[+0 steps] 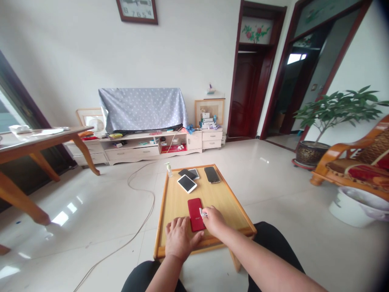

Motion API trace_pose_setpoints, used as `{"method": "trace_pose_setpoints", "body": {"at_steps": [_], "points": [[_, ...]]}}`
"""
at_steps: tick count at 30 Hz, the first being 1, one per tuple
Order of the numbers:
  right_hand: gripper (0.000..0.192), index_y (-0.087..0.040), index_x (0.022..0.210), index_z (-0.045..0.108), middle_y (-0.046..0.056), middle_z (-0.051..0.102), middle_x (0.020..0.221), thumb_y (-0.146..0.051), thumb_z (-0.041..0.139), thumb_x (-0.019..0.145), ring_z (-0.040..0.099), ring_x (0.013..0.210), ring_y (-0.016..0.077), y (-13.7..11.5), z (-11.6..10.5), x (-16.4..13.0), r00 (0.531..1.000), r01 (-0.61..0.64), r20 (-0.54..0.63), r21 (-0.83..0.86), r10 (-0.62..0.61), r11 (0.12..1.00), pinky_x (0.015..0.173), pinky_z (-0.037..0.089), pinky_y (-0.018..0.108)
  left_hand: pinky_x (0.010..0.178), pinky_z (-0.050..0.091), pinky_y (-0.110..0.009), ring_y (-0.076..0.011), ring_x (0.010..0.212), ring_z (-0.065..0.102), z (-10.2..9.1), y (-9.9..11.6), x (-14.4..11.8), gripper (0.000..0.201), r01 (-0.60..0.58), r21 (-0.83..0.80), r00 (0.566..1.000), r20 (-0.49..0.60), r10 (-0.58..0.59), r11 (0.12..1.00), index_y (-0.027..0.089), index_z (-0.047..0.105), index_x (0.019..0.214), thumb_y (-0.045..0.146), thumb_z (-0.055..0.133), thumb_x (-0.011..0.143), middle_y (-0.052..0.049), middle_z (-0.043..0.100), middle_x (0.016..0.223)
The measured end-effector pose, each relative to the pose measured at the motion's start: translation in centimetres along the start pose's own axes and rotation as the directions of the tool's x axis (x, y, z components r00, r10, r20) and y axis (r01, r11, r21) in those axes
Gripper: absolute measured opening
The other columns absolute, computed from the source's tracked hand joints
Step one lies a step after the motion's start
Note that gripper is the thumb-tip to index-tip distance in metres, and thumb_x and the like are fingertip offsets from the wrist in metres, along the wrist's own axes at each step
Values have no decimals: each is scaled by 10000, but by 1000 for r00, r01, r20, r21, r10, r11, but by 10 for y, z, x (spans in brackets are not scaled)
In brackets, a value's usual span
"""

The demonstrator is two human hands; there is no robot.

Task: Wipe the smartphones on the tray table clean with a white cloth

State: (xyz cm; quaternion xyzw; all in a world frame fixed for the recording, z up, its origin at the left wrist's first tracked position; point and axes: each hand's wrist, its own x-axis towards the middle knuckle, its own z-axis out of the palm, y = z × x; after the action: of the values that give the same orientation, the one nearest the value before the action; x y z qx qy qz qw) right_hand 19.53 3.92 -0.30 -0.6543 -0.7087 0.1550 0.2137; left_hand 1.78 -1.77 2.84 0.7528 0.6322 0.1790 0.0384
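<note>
A red, rectangular smartphone (195, 207) lies flat on a low, pale-topped wooden table (223, 198). Your left hand (178, 237) spreads loosely at the red smartphone's left side, grasping nothing; whether its fingers touch the edge cannot be told. Your right hand (214, 220) pinches a small, white, tissue-like piece (201, 212) at the red smartphone's right edge. Beyond the red smartphone lies a white-framed, dark-screened device (187, 183); behind that, a flat dark slab (187, 174) overlaps another white device (195, 173). Beyond and right of the red smartphone lies a black rectangular phone (212, 175); beyond and left stands a clear pump bottle (169, 172) with a pale-green top.
</note>
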Motion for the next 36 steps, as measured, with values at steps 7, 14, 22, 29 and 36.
{"method": "trace_pose_setpoints", "body": {"at_steps": [7,14,22,29,36], "points": [[209,-209,962,698,54,690,1029,-216,490,941,642,905,162,-13,3,-15,996,79,-36,85,-76,993,801,472,245,1061,248,-437,-294,1213,475,5,-2,1,526,14,29,1000,-20,-13,999,262,589,1297,560,533,868,-86,626,1263],[342,-225,1196,676,70,579,1404,-293,400,1006,466,1339,242,-23,5,-30,888,455,56,45,-457,889,1130,320,421,1080,243,-445,-276,1207,504,23,-13,4,550,25,-9,996,-85,-26,1000,192,506,1364,375,569,849,-108,668,1232],[533,-167,1451,484,128,401,1551,-418,236,1051,283,1472,260,-4,-15,-6,963,239,154,-117,-220,964,1208,119,519,1019,287,-435,-289,1167,538,25,-15,4,624,35,-17,997,-68,-37,999,184,480,1364,442,603,809,-105,686,1204],[530,-205,1475,457,77,478,1506,-432,218,1060,352,1439,199,-22,-3,-23,852,493,205,-9,-481,870,1224,146,427,967,310,-409,-273,1125,556,24,-17,3,555,33,-27,998,-44,-34,999,201,477,1348,370,567,828,-94,689,1196],[556,-113,1435,498,163,453,1508,-403,214,1055,346,1442,265,-25,-11,-4,947,298,155,-96,-281,950,1203,184,497,982,322,-418,-278,1119,568,24,-18,1,598,42,-27,997,-64,-44,999,189,447,1361,408,583,821,-106,671,1215]]}}
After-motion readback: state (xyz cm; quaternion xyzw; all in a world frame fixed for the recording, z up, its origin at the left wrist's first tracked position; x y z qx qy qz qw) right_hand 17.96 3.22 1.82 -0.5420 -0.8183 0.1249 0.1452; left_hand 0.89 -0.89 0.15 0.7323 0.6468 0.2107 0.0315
